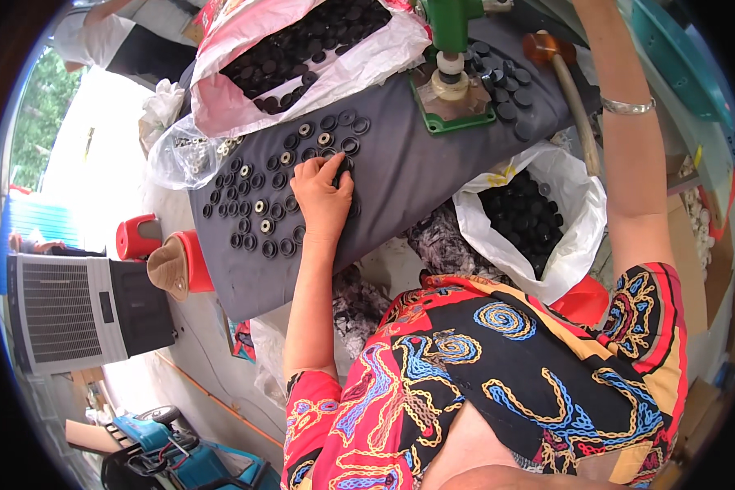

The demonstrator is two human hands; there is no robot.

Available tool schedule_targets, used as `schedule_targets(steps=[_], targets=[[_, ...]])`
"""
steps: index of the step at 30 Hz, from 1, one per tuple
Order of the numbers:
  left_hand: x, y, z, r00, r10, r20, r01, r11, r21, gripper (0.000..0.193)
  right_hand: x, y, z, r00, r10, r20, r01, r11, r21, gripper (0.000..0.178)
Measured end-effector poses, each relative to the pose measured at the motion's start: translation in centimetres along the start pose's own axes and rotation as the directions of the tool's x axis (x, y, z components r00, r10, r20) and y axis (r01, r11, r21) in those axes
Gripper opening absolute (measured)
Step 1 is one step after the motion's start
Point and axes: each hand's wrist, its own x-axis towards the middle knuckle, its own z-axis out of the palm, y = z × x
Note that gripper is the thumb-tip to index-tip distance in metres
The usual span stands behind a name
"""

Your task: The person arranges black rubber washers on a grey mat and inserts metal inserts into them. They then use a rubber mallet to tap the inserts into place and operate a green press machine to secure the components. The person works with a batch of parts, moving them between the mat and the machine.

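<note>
My left hand [322, 194] reaches onto the dark cloth-covered table [408, 175], its fingers closed around a small black ring-shaped cap [345, 172] that they partly hide. Around it, several black plastic rings [269, 248] lie in loose rows, and a few hold a pale metal ring-shaped insert [267, 225]. My right forearm [633, 171], with a bracelet [627, 106] at the wrist, stretches up past the top edge; the hand itself is out of the picture. Between the arms stands a green hand press [449, 28] on a green-edged base plate [459, 124].
An open white sack [216, 106] of black parts lies at the back, beside a clear bag [180, 159] of pale rings. Black discs [506, 110] and a mallet [580, 106] lie right of the press. Another white sack [584, 196] holds black caps. A person [131, 45] is at far left.
</note>
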Motion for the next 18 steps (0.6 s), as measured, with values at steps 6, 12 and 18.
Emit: schedule_targets(steps=[6,12,18], targets=[[0.16,0.68,-0.16,0.998,0.053,0.034,-0.057,0.990,0.130,0.031,0.18,0.44,-0.47,0.999,-0.039,0.030,0.038,0.999,0.026,0.021],[0.36,0.36,0.13,0.996,0.086,0.036,-0.090,0.986,0.137,0.029,0.07,0.18,-0.20,0.999,-0.034,-0.002,0.034,0.999,-0.004,0.022],[0.12,-0.03,-0.31,0.991,0.132,0.027,-0.134,0.974,0.181,0.027,-0.25,0.56,0.36,1.000,-0.020,0.010,0.020,0.999,0.041,0.021]])
